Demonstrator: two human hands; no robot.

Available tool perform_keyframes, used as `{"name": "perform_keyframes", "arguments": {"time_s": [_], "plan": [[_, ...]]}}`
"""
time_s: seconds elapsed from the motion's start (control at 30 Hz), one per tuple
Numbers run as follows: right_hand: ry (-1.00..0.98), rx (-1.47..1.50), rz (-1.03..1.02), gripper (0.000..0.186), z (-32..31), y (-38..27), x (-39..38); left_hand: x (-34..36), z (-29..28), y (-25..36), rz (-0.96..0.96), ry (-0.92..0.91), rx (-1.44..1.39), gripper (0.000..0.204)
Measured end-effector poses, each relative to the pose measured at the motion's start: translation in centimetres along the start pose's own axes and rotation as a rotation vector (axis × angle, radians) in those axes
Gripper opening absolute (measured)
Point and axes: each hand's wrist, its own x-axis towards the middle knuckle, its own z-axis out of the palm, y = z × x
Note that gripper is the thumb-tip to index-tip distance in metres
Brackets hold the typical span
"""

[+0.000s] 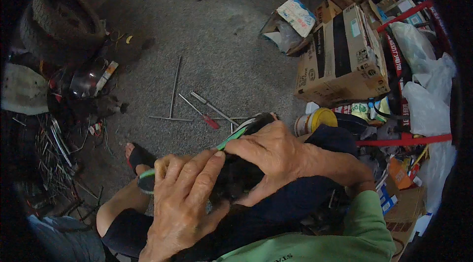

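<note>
A long dark item with a green strip along its edge (146, 180) lies slantwise over my lap; I cannot make out what it is. My left hand (184, 203) has its fingers curled over that green edge. My right hand (273, 158) grips the same item farther up and to the right, its index fingertip close to the left one's. The item's middle and underside are hidden by my hands and shadow. Beyond it on the ground lie T-handled wrenches (172, 94), a metal rod (217, 106) and a red-handled screwdriver (209, 120).
At upper left are tyres (54, 25); below them, a pile of metal rods (61, 148). On the right stand cardboard boxes (332, 52), a yellow-rimmed can (325, 118), red bars (394, 140) and plastic bags (423, 94). My bare foot (133, 156) is at centre left.
</note>
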Motion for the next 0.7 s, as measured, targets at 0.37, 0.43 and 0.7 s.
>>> {"name": "perform_keyframes", "arguments": {"time_s": [0.37, 0.43, 0.7], "plan": [[0.28, -0.063, 0.243, 0.074, -0.8, -0.2, 0.5, -0.2, 2.1, -0.3, -0.214, 0.511, 0.119, 0.068], [0.314, -0.064, 0.313, 0.075, -1.3, -0.4, 0.7, 0.1, 2.9, -0.5, -0.25, 0.632, 0.073, 0.062], [0.447, -0.197, 0.323, 0.075, -1.3, -0.3, 1.9, 3.4, 5.1, 0.2, -0.547, 0.402, -1.711, 0.05]]}}
